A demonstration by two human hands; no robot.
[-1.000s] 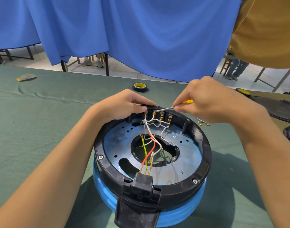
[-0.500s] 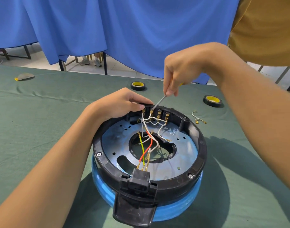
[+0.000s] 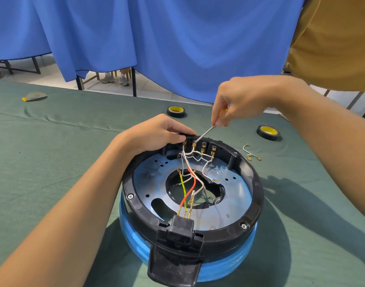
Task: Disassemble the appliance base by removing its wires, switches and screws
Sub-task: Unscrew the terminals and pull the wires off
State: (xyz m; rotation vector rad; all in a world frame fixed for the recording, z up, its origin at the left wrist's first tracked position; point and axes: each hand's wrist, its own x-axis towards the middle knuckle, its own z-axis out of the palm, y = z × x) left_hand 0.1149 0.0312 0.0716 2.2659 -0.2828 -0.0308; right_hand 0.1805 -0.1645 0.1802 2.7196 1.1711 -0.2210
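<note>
Presently my left hand (image 3: 156, 133) grips the appliance base (image 3: 254, 183) rim; my right hand (image 3: 241, 100) pinches a screwdriver (image 3: 204, 134), tip at a terminal (image 3: 194, 144).

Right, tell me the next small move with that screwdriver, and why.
Probably lever the screwdriver tip gently to free the white wires from the brass terminal. The right hand holds its tip on that terminal, where the wires attach, and the left hand grips the base rim beside it.
</note>
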